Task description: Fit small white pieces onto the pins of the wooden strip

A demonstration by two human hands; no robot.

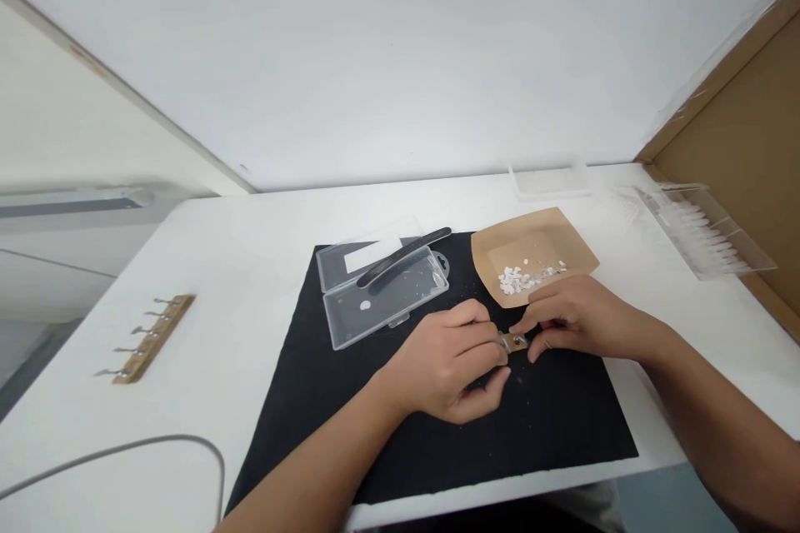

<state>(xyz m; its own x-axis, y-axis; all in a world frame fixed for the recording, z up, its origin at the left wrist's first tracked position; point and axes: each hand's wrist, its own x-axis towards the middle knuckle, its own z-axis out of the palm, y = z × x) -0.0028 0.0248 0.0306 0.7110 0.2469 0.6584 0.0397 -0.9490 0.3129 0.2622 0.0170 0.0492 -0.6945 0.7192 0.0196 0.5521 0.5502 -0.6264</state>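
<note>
A small brown strip with shiny metal bits point(516, 341) lies between my two hands, just above the black mat point(487, 458). My left hand point(453, 362) is closed, its fingertips at the strip's left end. At the right end, the thumb and forefinger of my right hand point(572, 318) touch or nearly touch the strip, with a small gap between them. Behind my right hand is a brown paper tray point(518, 246) with many small white pieces point(516, 279) in it. An open clear plastic case point(393, 300) lies behind my left hand, with a dark curved file point(403, 256) across it.
On the left of the white table point(225, 283) is a wooden strip with several metal clips point(153, 341). A cable point(150, 440) curves at the front left. Clear boxes stand at the back right, one with several white pieces point(703, 233).
</note>
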